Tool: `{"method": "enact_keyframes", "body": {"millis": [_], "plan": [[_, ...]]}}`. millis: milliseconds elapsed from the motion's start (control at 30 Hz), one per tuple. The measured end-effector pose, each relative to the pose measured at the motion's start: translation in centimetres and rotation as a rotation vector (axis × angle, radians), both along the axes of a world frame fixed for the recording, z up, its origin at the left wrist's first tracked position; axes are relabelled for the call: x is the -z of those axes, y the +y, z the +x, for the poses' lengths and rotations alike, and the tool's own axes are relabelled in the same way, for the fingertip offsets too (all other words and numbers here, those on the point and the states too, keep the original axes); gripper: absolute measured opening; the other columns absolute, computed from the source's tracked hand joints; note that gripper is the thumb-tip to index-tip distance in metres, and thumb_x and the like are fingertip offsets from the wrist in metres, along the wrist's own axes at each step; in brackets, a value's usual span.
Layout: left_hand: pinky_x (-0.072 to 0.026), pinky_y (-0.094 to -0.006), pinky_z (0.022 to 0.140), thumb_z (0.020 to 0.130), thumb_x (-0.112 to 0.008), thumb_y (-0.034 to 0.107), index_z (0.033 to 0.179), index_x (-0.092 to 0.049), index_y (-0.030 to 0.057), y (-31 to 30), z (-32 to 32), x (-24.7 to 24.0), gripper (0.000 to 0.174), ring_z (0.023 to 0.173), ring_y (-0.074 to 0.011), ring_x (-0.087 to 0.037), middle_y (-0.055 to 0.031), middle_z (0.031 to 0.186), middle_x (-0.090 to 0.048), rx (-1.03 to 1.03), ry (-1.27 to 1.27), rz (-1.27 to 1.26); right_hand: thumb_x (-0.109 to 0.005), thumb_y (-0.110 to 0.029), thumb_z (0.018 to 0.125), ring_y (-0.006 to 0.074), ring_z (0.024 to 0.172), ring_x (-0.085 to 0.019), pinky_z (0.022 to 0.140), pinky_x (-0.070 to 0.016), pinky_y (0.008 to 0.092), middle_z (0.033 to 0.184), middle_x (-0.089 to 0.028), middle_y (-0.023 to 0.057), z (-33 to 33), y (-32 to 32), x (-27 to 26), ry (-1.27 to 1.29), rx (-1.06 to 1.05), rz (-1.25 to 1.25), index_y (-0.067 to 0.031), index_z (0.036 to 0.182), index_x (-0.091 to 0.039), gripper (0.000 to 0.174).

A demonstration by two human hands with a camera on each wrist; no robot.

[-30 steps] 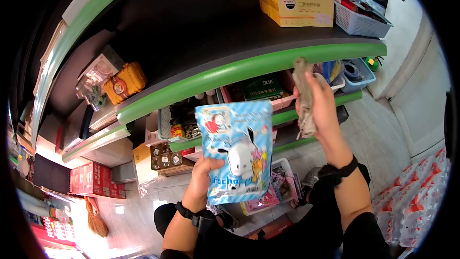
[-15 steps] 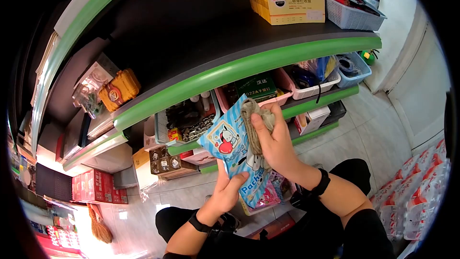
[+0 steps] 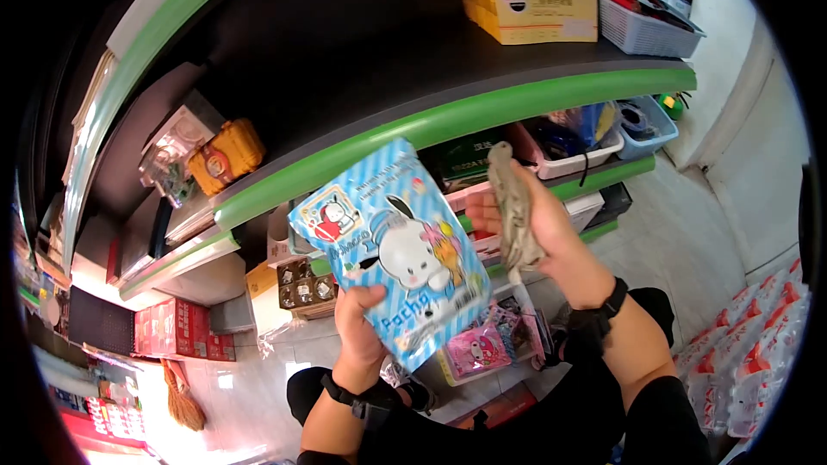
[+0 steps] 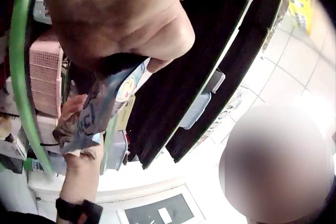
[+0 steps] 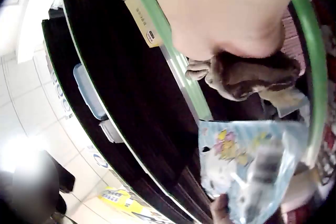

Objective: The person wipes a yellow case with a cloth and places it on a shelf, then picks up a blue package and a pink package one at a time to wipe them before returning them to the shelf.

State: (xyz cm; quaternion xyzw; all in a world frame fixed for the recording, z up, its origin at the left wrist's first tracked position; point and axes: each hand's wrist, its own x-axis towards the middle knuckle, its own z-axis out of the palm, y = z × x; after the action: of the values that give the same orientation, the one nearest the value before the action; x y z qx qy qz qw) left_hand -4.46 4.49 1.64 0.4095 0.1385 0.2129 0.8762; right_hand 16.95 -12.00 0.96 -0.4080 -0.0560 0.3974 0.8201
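Note:
My left hand pinches the lower left edge of a light blue striped plastic packet, thumb on its front. White puppy cartoons and the lettering "Pacha" show on that face. The packet is tilted, in front of the lower shelf. To its right, my right hand holds a crumpled grey-beige cloth, with fingertips showing past its left side. In the right wrist view the cloth hangs bunched under the palm, above the packet.
A green-edged dark shelf carries a yellow box, a grey basket and an orange case. Baskets with goods, including a white one, fill the level below. A bin with pink packets stands on the floor; wrapped bottles are at right.
The cloth was brought onto the packet's face half a second ago, then drawn off to the right. The packet has swung back to face the head camera, now more tilted than at first.

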Motion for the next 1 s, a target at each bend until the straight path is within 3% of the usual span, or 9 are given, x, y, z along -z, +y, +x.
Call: {"method": "enact_keyframes", "body": {"millis": [133, 300, 433, 533, 600, 667, 833, 933, 1000], "plan": [[-0.0509, -0.044, 0.106, 0.085, -0.055, 0.016, 0.144, -0.048, -0.0033, -0.4, 0.3, 2.4, 0.062, 0.12, -0.0321, -0.064, -0.0177, 0.132, -0.063, -0.248, 0.01, 0.283, -0.045, -0.046, 0.11, 0.0241, 0.122, -0.065, 0.1, -0.0534, 0.0363, 0.133, -0.068, 0.0153, -2.0, 0.0, -0.8, -0.052, -0.079, -0.043, -0.0024, 0.141, -0.055, 0.055], [-0.0416, -0.0467, 0.115, 0.095, -0.058, 0.036, 0.149, -0.044, 0.0016, -4.0, 0.2, 3.1, 0.066, 0.137, -0.0323, -0.051, -0.0158, 0.148, -0.051, -0.218, -0.046, 0.465, -0.051, -0.038, 0.109, 0.0154, 0.104, -0.068, 0.092, -0.054, 0.03, 0.12, -0.071, 0.0064, -4.4, 2.2, 1.6, -0.148, -0.125, -0.038, -0.0036, 0.134, -0.062, 0.044], [-0.0363, -0.0495, 0.12, 0.101, -0.05, 0.06, 0.16, -0.025, 0.0032, -2.3, 0.3, 0.7, 0.086, 0.142, -0.0321, -0.046, -0.0173, 0.157, -0.043, 0.122, -0.428, 0.002, -0.055, -0.033, 0.108, 0.0119, 0.094, -0.064, 0.083, -0.052, 0.0279, 0.104, -0.069, 0.0022, -3.0, 1.4, 0.7, -0.423, 0.017, -0.08, -0.004, 0.119, -0.063, 0.032], [-0.0366, -0.049, 0.12, 0.101, -0.041, 0.07, 0.161, -0.028, 0.0046, -0.6, 2.5, -1.4, 0.09, 0.145, -0.0333, -0.044, -0.0162, 0.159, -0.042, 0.264, -0.206, 0.157, -0.066, -0.034, 0.103, 0.0108, 0.085, -0.059, 0.075, -0.0487, 0.029, 0.092, -0.064, 0.0043, -3.2, -0.1, -2.7, -0.897, -0.023, -0.206, -0.003, 0.108, -0.06, 0.032], [-0.0358, -0.047, 0.122, 0.104, -0.038, 0.068, 0.162, -0.028, 0.0054, -1.0, 2.3, 1.2, 0.086, 0.146, -0.0332, -0.043, -0.0158, 0.159, -0.043, 0.503, -0.064, -0.215, -0.071, -0.031, 0.097, 0.0212, 0.082, -0.061, 0.081, -0.0481, 0.0373, 0.087, -0.062, 0.0079, -4.0, 0.1, -3.3, -1.278, 0.022, -0.234, -0.0029, 0.104, -0.058, 0.031], [-0.0356, -0.0466, 0.122, 0.106, -0.036, 0.066, 0.162, -0.027, 0.0061, -3.1, 2.8, 4.2, 0.083, 0.146, -0.0329, -0.043, -0.0159, 0.159, -0.043, 0.329, 0.062, -0.07, -0.073, -0.028, 0.094, 0.0279, 0.08, -0.06, 0.085, -0.0468, 0.0418, 0.088, -0.062, 0.0095, -4.9, -0.1, -4.5, -1.634, -0.02, -0.307, -0.0029, 0.102, -0.057, 0.03], [-0.0394, -0.0478, 0.12, 0.106, -0.035, 0.067, 0.162, -0.029, 0.0088, -3.3, 4.0, 4.6, 0.081, 0.141, -0.0316, -0.05, -0.0159, 0.159, -0.044, 0.633, -0.371, -0.721, -0.07, -0.026, 0.095, 0.0332, 0.09, -0.058, 0.085, -0.0443, 0.0441, 0.099, -0.059, 0.0158, -5.2, 1.3, -3.6, -1.736, 0.497, -0.293, -0.0002, 0.1, -0.056, 0.029], [-0.0425, -0.0484, 0.117, 0.105, -0.034, 0.069, 0.16, -0.033, 0.009, -2.5, 3.3, 3.9, 0.082, 0.137, -0.0312, -0.054, -0.0165, 0.155, -0.048, 0.471, -0.153, -0.509, -0.07, -0.027, 0.096, 0.0329, 0.091, -0.056, 0.081, -0.0449, 0.0418, 0.103, -0.057, 0.015, -6.2, 0.0, -4.1, -1.31, 0.17, -0.353, 0.0002, 0.101, -0.055, 0.031], [-0.044, -0.048, 0.116, 0.105, -0.034, 0.07, 0.158, -0.037, 0.0088, -1.9, 3.0, 4.7, 0.081, 0.134, -0.0306, -0.056, -0.0165, 0.151, -0.052, 0.491, -0.198, -0.532, -0.071, -0.028, 0.097, 0.0316, 0.091, -0.054, 0.077, -0.0448, 0.0402, 0.1, -0.054, 0.015, -7.5, 0.0, -4.0, -1.407, 0.048, -0.334, 0.0002, 0.102, -0.055, 0.033]]}}
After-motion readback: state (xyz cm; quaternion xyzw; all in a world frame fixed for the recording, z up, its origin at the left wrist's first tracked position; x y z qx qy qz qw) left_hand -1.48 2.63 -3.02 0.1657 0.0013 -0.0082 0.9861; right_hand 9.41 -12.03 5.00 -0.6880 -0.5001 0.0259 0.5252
